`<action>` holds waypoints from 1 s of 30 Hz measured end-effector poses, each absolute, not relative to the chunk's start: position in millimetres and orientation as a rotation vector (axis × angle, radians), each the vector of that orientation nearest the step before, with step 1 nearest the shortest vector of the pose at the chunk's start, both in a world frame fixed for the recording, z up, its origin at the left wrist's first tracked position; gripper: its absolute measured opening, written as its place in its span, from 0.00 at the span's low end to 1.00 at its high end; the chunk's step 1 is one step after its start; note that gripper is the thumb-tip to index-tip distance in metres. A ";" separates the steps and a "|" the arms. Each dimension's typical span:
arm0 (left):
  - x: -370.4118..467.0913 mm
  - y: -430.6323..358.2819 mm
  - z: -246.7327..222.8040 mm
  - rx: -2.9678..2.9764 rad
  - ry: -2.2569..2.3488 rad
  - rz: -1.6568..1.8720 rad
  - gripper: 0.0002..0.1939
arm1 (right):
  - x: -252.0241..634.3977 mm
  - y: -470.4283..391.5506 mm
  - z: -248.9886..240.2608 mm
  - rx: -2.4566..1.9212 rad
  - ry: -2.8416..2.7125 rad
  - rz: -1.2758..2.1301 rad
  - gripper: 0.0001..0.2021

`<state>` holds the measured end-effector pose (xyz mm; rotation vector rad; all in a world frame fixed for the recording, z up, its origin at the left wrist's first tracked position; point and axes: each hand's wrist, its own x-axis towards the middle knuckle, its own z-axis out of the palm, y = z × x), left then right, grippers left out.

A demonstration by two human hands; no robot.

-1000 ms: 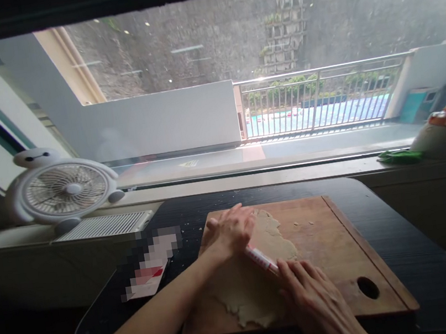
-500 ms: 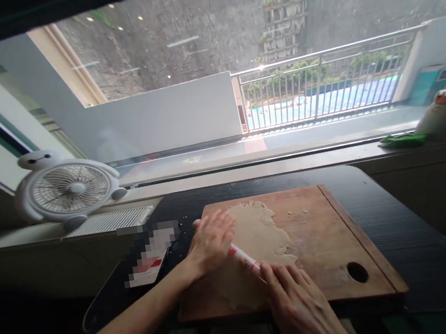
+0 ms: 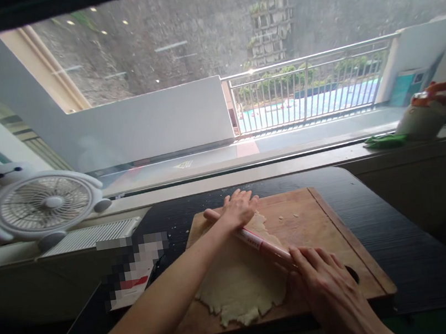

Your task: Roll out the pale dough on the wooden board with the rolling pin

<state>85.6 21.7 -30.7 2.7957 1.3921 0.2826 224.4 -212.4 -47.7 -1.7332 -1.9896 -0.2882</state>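
Observation:
A rolling pin (image 3: 253, 239) with a printed label lies slantwise across a thin sheet of dough (image 3: 240, 281). My left hand (image 3: 240, 209) presses flat on its far part, fingers stretched out beyond the pin. At the near end, my right hand (image 3: 330, 282) has its fingers bent over the pin and its thumb low beside it. The dough has ragged edges and spreads over the left part of a wooden cutting board (image 3: 319, 222). My left forearm hides some of the dough.
The board rests on a black table (image 3: 399, 252), with small dough crumbs (image 3: 287, 217) on the board's far side. A blurred-out flat item (image 3: 138, 274) lies left. On the sill stand a white fan (image 3: 52, 202), a green cloth (image 3: 385, 141) and a pale container (image 3: 425, 120).
Both hands and the rolling pin have moved right across the dough, the left hand also farther away. More of the dough's near-left part shows. The view has turned slightly right.

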 end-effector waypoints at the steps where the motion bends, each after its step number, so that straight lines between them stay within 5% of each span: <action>1: 81.9 19.7 -30.7 2.791 1.394 0.265 0.30 | 223.7 -213.6 -47.7 -1.715 -1.999 -0.300 0.18; 11: -18.9 -68.3 -25.1 2.844 1.521 0.134 0.26 | 194.0 -230.5 -61.3 -1.411 -2.006 -0.205 0.18; 23: 106.4 31.6 -27.2 2.718 1.470 0.223 0.35 | 246.6 -209.7 -52.2 -1.716 -1.933 -0.341 0.15; 30: 30.6 -29.3 -25.3 2.767 1.482 0.128 0.25 | 215.2 -225.1 -53.0 -1.504 -1.964 -0.192 0.16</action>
